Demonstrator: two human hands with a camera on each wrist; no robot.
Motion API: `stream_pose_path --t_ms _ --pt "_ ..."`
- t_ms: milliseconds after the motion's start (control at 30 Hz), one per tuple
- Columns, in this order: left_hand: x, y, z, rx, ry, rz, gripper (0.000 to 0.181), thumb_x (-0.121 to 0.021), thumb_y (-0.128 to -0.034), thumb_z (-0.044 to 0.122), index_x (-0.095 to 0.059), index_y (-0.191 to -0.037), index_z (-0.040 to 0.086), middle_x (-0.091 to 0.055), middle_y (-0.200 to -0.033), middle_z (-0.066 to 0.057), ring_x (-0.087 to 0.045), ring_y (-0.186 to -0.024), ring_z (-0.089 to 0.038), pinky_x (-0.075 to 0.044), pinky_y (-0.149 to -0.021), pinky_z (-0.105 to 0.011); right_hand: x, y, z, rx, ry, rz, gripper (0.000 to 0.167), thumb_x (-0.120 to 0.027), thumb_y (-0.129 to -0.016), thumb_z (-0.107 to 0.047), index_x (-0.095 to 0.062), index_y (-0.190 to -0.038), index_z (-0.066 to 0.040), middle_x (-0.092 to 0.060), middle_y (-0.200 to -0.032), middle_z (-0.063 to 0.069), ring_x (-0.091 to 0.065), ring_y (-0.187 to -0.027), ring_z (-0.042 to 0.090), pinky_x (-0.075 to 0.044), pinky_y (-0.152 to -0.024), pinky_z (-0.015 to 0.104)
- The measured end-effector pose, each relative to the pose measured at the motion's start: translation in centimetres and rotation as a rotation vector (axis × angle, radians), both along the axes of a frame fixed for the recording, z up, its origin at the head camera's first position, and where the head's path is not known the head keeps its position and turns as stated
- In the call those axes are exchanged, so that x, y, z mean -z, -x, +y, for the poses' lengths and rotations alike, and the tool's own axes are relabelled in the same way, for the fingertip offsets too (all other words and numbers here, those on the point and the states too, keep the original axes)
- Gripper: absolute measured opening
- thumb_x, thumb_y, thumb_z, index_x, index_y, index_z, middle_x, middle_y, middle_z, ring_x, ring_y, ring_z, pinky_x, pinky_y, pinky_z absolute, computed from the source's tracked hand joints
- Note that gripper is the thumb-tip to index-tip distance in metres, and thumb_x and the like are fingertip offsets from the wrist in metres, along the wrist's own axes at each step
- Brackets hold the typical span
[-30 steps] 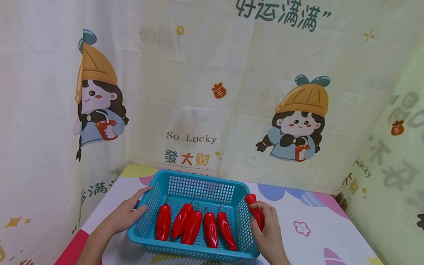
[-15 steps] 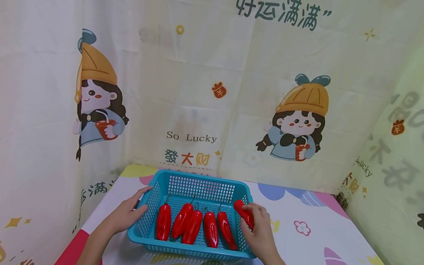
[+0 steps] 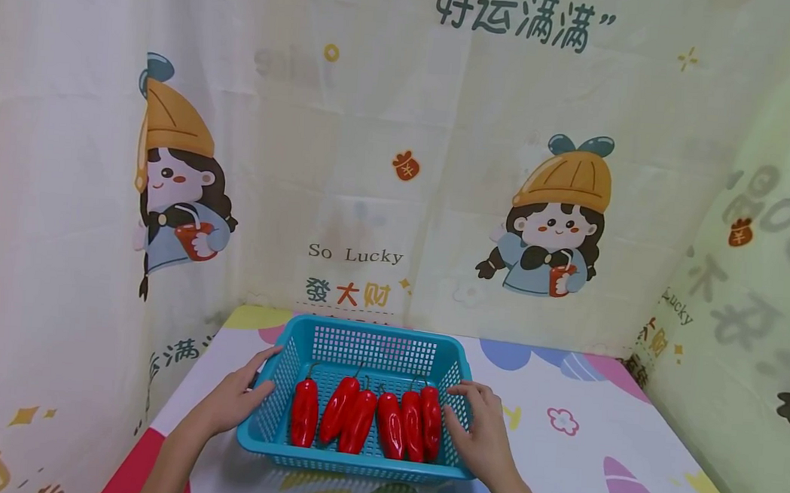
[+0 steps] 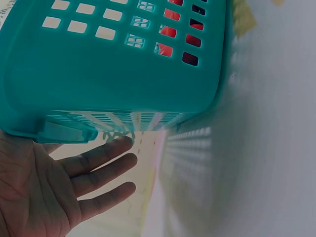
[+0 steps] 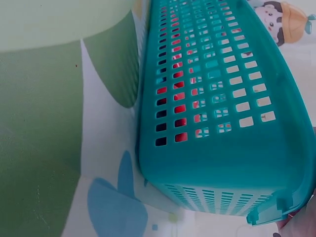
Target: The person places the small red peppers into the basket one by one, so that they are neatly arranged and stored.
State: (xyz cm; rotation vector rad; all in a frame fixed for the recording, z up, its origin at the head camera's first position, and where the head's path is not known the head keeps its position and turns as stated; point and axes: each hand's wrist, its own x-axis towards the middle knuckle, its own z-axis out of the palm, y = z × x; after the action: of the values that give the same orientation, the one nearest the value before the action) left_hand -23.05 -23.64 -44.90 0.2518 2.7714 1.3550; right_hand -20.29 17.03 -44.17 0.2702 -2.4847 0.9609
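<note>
Several glossy red peppers with thin stems lie side by side in a blue plastic basket [image 3: 354,466]. The rightmost pepper [image 3: 430,423] rests near the basket's right wall, just left of my right hand [image 3: 485,437]. That hand is at the right rim with its fingers over the edge and holds nothing. My left hand [image 3: 232,399] rests against the left rim, its thumb toward the basket. In the left wrist view, the fingers [image 4: 101,180] of that hand stretch out straight beside the rim. The right wrist view shows mostly the basket's outer wall [image 5: 217,158], with little of the hand.
Underneath is a white table cover [image 3: 538,466] with coloured prints. A printed cloth [image 3: 438,204] hangs behind the table and along both sides.
My right hand has brought a pepper from above the right rim into the basket and let go of it. It now lies beside the others. The left hand stays in place.
</note>
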Motion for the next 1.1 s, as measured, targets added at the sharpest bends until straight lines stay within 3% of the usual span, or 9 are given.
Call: stream_pose_path --t_ms 467,700,900,1100 --pt "0.2 0.1 0.1 0.002 0.004 0.005 0.072 -0.065 -0.0968 0.024 -0.030 -0.160 0.020 -0.045 -0.149 -0.033 -0.054 -0.125 -0.053 -0.063 -0.074 -0.048 0.1 -0.1 0.3 0.010 0.029 0.018 0.027 -0.076 -0.087 -0.007 -0.069 -0.112 -0.010 -0.061 -0.130 0.016 -0.054 -0.117 0.033 -0.055 -0.091 0.061" --pt "0.3 0.0 0.2 0.000 -0.007 -0.002 0.072 -0.065 -0.0967 0.023 -0.030 -0.160 0.020 -0.046 -0.149 -0.032 -0.055 -0.123 -0.051 -0.064 -0.074 -0.048 -0.2 -0.4 0.4 0.029 0.051 0.016 0.030 -0.076 -0.088 -0.010 -0.068 -0.117 -0.011 -0.062 -0.130 0.013 -0.055 -0.115 0.029 -0.060 -0.087 0.051" --pt "0.2 0.0 0.2 -0.002 -0.004 0.000 0.071 -0.064 -0.0969 0.022 -0.031 -0.159 0.020 -0.047 -0.148 -0.032 -0.057 -0.121 -0.049 -0.064 -0.074 -0.048 -0.8 -1.0 0.3 0.031 0.080 0.026 0.032 -0.077 -0.089 -0.013 -0.067 -0.120 -0.011 -0.062 -0.132 0.013 -0.056 -0.115 0.029 -0.061 -0.085 0.050" --pt "0.1 0.0 0.1 -0.014 0.004 0.003 0.070 -0.063 -0.0973 0.023 -0.031 -0.159 0.021 -0.047 -0.148 -0.032 -0.056 -0.122 -0.049 -0.064 -0.074 -0.047 -1.1 -1.6 0.2 0.051 0.079 0.041 0.035 -0.078 -0.088 -0.012 -0.067 -0.121 -0.010 -0.063 -0.129 0.010 -0.057 -0.115 0.024 -0.059 -0.083 0.038"
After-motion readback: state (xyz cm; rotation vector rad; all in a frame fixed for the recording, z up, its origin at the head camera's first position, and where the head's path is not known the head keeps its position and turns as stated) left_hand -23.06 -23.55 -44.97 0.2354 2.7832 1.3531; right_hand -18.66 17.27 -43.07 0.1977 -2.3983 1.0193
